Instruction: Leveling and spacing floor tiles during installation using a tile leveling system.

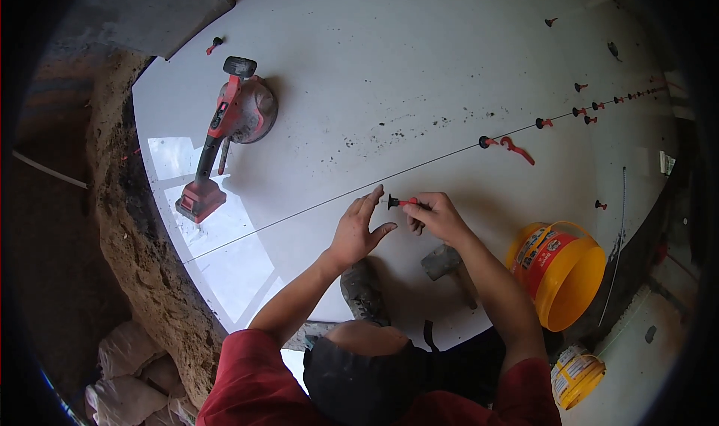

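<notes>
My right hand point(437, 215) pinches a red-and-black tile leveler point(396, 201) by its red end, just above the large white tiles point(314, 119). The leveler's black disc and thin tip point left, toward my left hand point(355, 230). That hand is open and appears to hold nothing, its fingers stretched and thumb apart, close to the dark tile joint point(322, 204). Farther right, several similar levelers stand along this joint, the closest being one leveler point(487, 141). A red hooked wrench point(518, 150) lies beside it.
A red-and-black cordless tile vibrator point(253, 111) rests on the tile at left. Near my right forearm lie a mallet point(442, 262) and a tipped yellow bucket point(553, 263). A smaller yellow bucket point(575, 385) is behind. Rough earth point(142, 269) borders the tiles at left.
</notes>
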A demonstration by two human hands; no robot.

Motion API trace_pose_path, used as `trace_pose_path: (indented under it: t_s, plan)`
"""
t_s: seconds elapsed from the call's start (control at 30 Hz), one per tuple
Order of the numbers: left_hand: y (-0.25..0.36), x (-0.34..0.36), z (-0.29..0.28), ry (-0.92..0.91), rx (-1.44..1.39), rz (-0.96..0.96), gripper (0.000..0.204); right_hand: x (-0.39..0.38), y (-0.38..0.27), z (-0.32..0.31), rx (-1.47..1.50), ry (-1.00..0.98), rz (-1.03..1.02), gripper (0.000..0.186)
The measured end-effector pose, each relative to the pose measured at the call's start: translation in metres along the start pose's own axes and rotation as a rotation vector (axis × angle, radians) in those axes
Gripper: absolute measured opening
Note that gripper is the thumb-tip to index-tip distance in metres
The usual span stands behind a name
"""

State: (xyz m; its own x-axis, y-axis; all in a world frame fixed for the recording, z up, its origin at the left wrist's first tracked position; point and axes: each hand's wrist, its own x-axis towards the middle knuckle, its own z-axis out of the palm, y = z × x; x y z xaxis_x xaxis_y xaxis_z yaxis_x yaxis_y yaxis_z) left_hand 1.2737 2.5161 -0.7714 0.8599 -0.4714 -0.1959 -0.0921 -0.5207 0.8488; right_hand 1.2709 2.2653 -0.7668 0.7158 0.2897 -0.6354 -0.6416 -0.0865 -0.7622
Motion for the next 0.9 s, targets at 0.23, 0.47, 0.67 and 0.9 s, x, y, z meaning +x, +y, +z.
trace_pose_path:
  t_s: [0.23, 0.47, 0.67, 0.9]
  plan:
    - [-0.061, -0.011, 0.021, -0.089, 0.714, 0.013, 0.105, 0.060, -0.002, -0.038, -0.777, 0.164, -0.270, 0.023]
    - [-0.071, -0.028, 0.011, -0.131, 0.744, 0.001, 0.099, 0.076, -0.010, -0.036, -1.343, 0.123, -0.447, 0.011]
    - [-0.073, -0.033, 0.009, -0.107, 0.734, -0.017, 0.099, 0.083, -0.042, -0.015, -1.766, -0.028, -0.512, 0.009]
    - [-0.065, -0.032, 0.014, -0.082, 0.703, -0.060, 0.098, 0.092, -0.047, 0.018, -1.758, -0.087, -0.436, 0.015]
